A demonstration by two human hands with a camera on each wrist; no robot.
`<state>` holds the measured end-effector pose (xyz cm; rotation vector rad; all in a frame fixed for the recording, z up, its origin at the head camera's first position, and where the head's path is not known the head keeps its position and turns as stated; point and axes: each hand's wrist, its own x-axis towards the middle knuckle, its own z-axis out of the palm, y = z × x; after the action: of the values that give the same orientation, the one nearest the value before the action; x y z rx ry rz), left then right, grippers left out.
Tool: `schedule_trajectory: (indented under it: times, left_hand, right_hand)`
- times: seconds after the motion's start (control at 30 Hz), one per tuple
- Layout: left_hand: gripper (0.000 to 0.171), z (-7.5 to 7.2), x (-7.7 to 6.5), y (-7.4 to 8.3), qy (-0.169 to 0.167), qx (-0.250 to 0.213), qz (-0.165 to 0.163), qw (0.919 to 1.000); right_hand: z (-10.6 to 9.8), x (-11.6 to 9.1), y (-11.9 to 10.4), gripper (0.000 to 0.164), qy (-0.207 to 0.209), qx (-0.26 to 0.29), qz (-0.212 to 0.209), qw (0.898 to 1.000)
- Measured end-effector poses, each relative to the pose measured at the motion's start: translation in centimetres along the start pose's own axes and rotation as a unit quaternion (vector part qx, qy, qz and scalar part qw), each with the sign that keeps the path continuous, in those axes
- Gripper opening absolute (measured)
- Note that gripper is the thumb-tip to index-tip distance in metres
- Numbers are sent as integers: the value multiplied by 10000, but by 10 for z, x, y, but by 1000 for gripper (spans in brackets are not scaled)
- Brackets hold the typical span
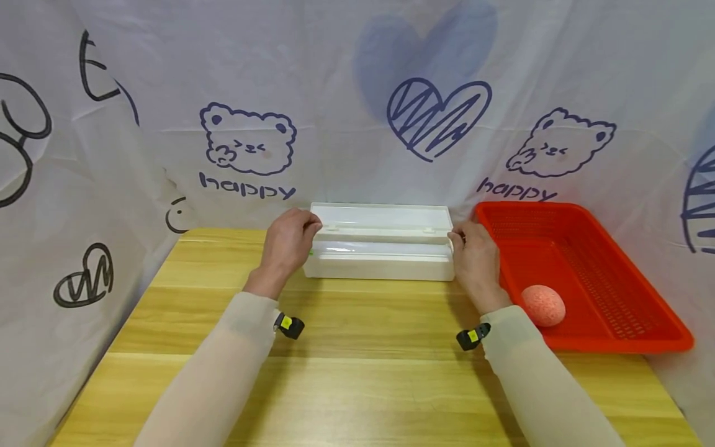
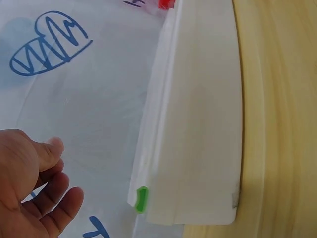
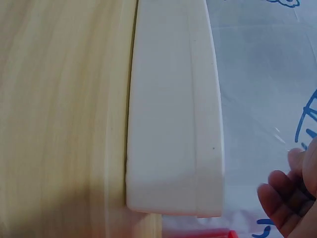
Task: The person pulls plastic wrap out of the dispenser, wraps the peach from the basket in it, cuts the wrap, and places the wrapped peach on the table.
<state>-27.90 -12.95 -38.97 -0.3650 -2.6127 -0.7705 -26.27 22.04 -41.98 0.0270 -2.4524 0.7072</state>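
Note:
A white cling film dispenser (image 1: 380, 268) lies lengthwise at the back of the table, its lid (image 1: 385, 216) raised. A roll of cling film (image 1: 380, 248) shows inside. A green piece (image 2: 141, 200) sits at its left end. My left hand (image 1: 287, 245) is at the left end, pinching the edge of a clear film sheet between thumb and forefinger. At the right end my right hand (image 1: 476, 261) pinches the other side. In both wrist views the sheet is glossy and faintly creased, and the hands stand off the box wall.
To the right stands a red plastic basket (image 1: 570, 261) with a pink speckled ball (image 1: 543, 305) in it. A white cloth (image 1: 346, 143) with drawings hangs right behind the wooden table (image 1: 363, 397) and along its left side.

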Motion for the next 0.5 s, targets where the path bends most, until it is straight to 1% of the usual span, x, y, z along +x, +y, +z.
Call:
schedule_trajectory:
  times: [0.1,0.2,0.37,0.5]
  left_hand:
    - [15,-5,-3,4,73,-175,-27,9998]
    - [14,-9,-6,9,166,-298,-12,9994]
    - [14,-16,-13,15,295,-393,145,9987]
    - [13,-23,-20,21,469,-456,229,9976]
  right_hand:
    - [-4,-1,-2,18,138,-20,-53,9999]
    - [-8,-3,-4,19,335,78,-148,9993]
    - [-16,-7,-7,22,594,204,-160,9979]
    - [-22,-11,-10,20,935,330,-364,9944]
